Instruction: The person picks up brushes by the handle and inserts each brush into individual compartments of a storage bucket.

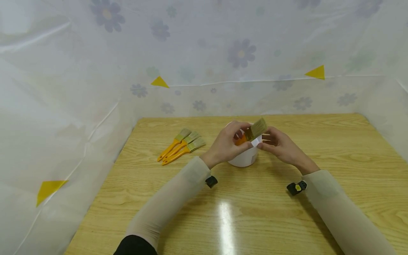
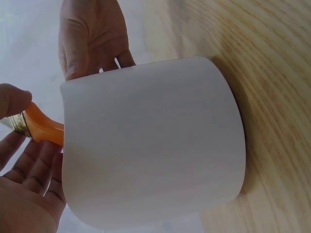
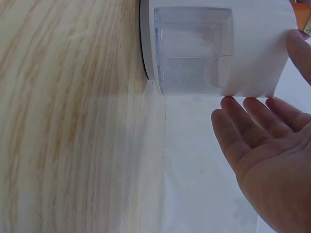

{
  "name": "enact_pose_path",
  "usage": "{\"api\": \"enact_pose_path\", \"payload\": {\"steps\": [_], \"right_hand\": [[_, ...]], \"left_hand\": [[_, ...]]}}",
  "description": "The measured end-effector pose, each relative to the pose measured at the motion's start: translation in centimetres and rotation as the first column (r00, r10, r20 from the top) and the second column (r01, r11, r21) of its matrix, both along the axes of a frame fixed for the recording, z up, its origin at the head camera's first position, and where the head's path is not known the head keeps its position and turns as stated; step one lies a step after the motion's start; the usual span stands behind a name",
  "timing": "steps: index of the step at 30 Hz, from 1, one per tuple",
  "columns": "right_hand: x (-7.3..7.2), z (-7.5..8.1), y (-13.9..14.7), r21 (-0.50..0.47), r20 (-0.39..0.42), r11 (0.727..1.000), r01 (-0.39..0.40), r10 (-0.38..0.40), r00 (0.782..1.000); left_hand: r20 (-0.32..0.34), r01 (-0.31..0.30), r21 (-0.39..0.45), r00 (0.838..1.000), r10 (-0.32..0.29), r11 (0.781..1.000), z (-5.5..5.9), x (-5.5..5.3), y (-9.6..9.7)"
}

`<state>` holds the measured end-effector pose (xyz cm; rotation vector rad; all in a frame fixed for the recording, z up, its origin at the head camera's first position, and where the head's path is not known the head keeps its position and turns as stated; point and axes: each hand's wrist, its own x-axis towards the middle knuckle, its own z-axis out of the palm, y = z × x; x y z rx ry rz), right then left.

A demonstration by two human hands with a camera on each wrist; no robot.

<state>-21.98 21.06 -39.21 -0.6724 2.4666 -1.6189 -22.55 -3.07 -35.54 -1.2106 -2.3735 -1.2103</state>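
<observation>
The left hand point(image 1: 230, 140) gripped a paintbrush point(image 1: 254, 131) handle-down at the mouth of the white container point(image 1: 243, 158), which the right hand point(image 1: 282, 146) held near its rim.

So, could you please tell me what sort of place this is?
Probably a makeshift work booth: pale sheeting lines three visible sides of a wood-grain table, with yellow triangles on the sheeting.

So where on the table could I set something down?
The wooden table is bare right of the right hand and, in the foreground, between the two sleeves. It's crowded around the white cylindrical container, where the left hand holds a paintbrush at its mouth, and on the left, where three paintbrushes lie.
</observation>
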Motion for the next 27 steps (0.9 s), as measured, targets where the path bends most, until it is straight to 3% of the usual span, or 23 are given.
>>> {"api": "enact_pose_path", "payload": {"steps": [19,27], "right_hand": [[-0.13,0.07,-0.01,-0.005,-0.024,1.0,-0.023,0.023,0.999],[-0.1,0.02,-0.05,-0.011,-0.026,1.0,-0.022,0.022,0.999]], "left_hand": [[-0.131,0.024,-0.02,0.991,-0.026,1.0,-0.35,-0.08,-0.18],[-0.113,0.0,-0.076,0.994,-0.009,0.997,-0.55,-0.02,-0.29]]}}
